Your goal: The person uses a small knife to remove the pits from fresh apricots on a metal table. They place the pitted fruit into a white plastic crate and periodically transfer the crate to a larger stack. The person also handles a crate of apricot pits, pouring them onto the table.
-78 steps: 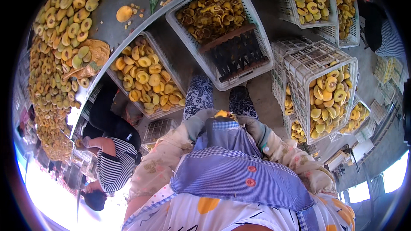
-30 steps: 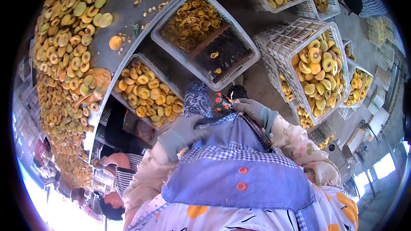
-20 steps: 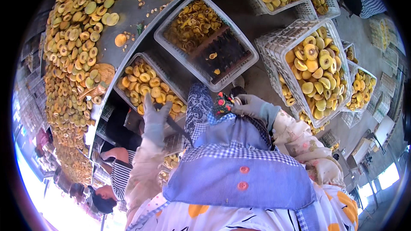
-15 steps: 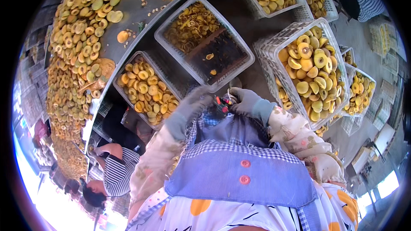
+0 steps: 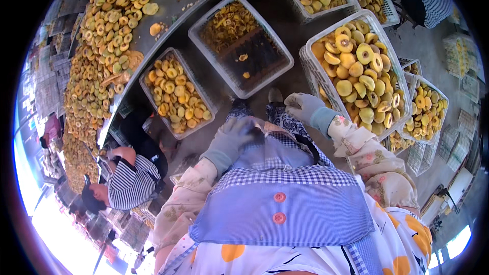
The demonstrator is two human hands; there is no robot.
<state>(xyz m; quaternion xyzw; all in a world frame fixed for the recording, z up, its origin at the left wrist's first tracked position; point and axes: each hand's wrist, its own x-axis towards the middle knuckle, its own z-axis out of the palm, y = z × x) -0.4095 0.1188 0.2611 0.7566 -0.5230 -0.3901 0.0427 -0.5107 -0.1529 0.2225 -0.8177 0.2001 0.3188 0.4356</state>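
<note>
My left hand (image 5: pixel 232 140), in a grey glove, is at the top of the blue apron (image 5: pixel 285 206), beside a dark patch of cloth. Its fingers are smeared by motion. My right hand (image 5: pixel 305 109), also gloved, hangs off the apron to the right, fingers curled together near the edge of a crate of halved yellow fruit (image 5: pixel 356 81); whether anything small is pinched in them I cannot make out. Patterned trouser legs (image 5: pixel 277 117) show behind the hands.
A metal table (image 5: pixel 163 10) heaped with fruit halves curves along the left. Under its edge are a fruit crate (image 5: pixel 175 94) and a bin (image 5: pixel 239 46) with scraps and a dark rack. More crates (image 5: pixel 425 109) stand right. A striped-shirted person (image 5: pixel 132 186) works left; another (image 5: pixel 428 0) is upper right.
My right hand has moved right, away from the apron. The small colourful item it held no longer shows. My left hand has moved down onto the apron. The view has shifted slightly.
</note>
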